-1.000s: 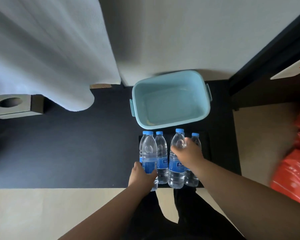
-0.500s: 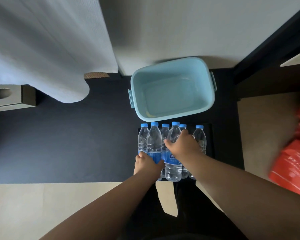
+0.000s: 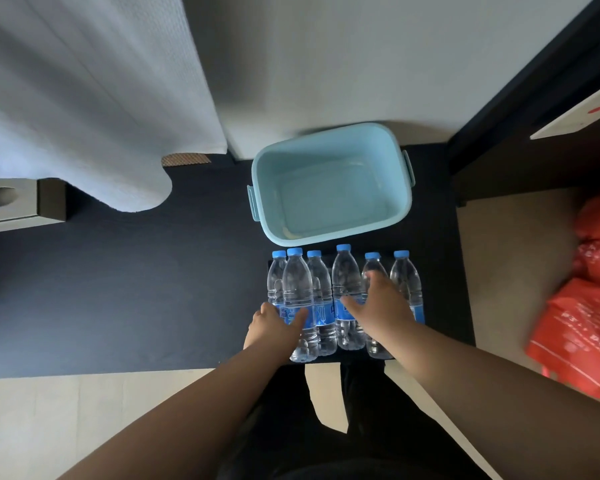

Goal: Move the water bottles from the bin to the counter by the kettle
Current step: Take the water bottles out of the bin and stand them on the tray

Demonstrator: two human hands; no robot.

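Nearest you, both bare forearms reach out over the counter's front edge. Your left hand (image 3: 272, 329) sits low on the front-left bottle, thumb straight across its blue label and fingers at its left flank. You cannot tell whether it clasps the bottle or only rests there. Your right hand (image 3: 378, 306) is spread wide and blurred, palm and straight fingers laid against the bottles on the right, gripping none.

Count six water bottles (image 3: 343, 282), each clear with a blue cap and a blue label. All six stand upright and packed together on one black tray (image 3: 433, 306), outside the bin. The white print on the labels is too small to read.

The tray lies at the front edge of the dark counter (image 3: 136, 289), and the counter's right edge comes just past it. Open dark surface runs well to your left, up to one grey tissue box (image 3: 14, 202). Off the right edge are red bags (image 3: 589, 323) with white writing too blurred to read.

Just beyond the caps stands one pale blue bin (image 3: 329, 237), its far side against the wall. Farther left hangs a white curtain (image 3: 84, 98).
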